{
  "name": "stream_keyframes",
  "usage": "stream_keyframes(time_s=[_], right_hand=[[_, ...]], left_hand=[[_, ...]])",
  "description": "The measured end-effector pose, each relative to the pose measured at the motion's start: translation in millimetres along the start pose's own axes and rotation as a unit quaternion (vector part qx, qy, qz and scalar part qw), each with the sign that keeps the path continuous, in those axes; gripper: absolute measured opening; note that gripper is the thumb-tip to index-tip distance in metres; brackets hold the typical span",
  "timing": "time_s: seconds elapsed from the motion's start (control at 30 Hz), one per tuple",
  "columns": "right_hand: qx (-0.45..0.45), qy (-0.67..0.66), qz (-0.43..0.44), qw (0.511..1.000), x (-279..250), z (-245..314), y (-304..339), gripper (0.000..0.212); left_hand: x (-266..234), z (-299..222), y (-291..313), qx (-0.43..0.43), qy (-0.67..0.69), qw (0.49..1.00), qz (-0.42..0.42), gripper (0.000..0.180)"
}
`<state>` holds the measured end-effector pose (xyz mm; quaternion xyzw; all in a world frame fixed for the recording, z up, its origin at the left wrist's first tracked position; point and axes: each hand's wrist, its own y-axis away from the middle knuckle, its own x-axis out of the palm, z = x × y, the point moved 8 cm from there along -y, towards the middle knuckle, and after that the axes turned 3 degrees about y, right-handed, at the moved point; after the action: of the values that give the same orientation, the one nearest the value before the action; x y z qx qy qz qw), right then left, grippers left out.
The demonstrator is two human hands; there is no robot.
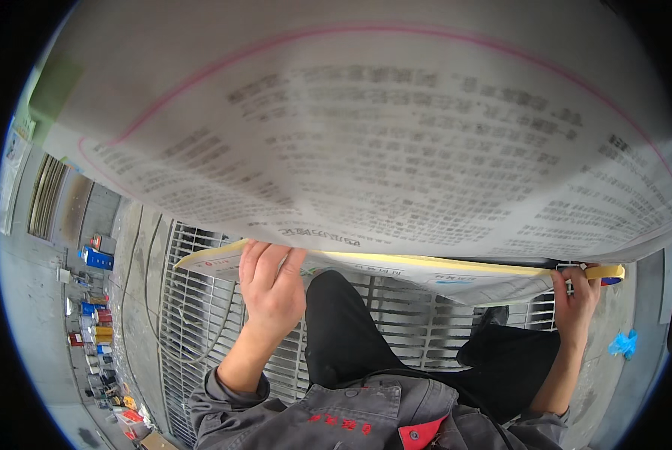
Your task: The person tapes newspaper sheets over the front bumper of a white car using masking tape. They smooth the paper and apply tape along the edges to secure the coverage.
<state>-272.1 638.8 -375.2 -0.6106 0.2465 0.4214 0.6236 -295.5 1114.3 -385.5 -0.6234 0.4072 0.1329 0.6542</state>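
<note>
A large sheet of newspaper [396, 135], printed in grey with a pink line, fills the upper view close in front of me. Along its lower edge runs a strip of yellow masking tape [426, 262], with more printed paper [471, 291] hanging below it. My left hand [270, 289] is closed over the taped edge, its fingertips partly hidden behind the paper. At the right end of the strip, my right hand [574, 296] grips the masking tape, its fingers bent. Yellow tape [613, 271] extends past that hand, beside a small red and blue object.
Metal floor grating [403, 315] lies beneath my legs. Several cans and bottles [100, 330] line the wall at the left, with a blue can [96, 257] farther up. A hose or cable [156, 322] crosses the floor at left. Crumpled blue material [623, 343] lies at right.
</note>
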Motion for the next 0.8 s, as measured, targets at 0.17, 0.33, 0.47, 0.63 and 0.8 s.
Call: stream_keyframes(time_s=[0.17, 0.33, 0.47, 0.63, 0.8], right_hand=[[0.005, 0.002, 0.005, 1.000, 1.1, 0.5, -0.7, 0.022], [0.001, 0.004, 0.005, 1.000, 3.8, -1.9, -0.3, 0.021], [0.006, 0.001, -0.002, 1.000, 2.4, 0.5, -2.2, 0.022], [-0.007, 0.002, -0.006, 1.000, 1.2, 4.3, -6.3, 0.021], [-0.012, 0.011, -0.016, 1.000, -0.1, 8.2, -7.5, 0.019]], left_hand=[[-1.0, -4.5, -2.6, -0.002, 0.039, 0.999, 0.019, 0.034], [3.8, -9.5, -3.8, 0.015, 0.044, 0.999, 0.026, 0.042], [9.8, -15.5, 0.6, 0.013, 0.049, 0.998, 0.036, 0.046], [12.5, -23.2, -0.8, 0.019, 0.050, 0.998, 0.037, 0.046], [15.8, -31.2, 0.2, 0.022, 0.051, 0.998, 0.039, 0.047]])
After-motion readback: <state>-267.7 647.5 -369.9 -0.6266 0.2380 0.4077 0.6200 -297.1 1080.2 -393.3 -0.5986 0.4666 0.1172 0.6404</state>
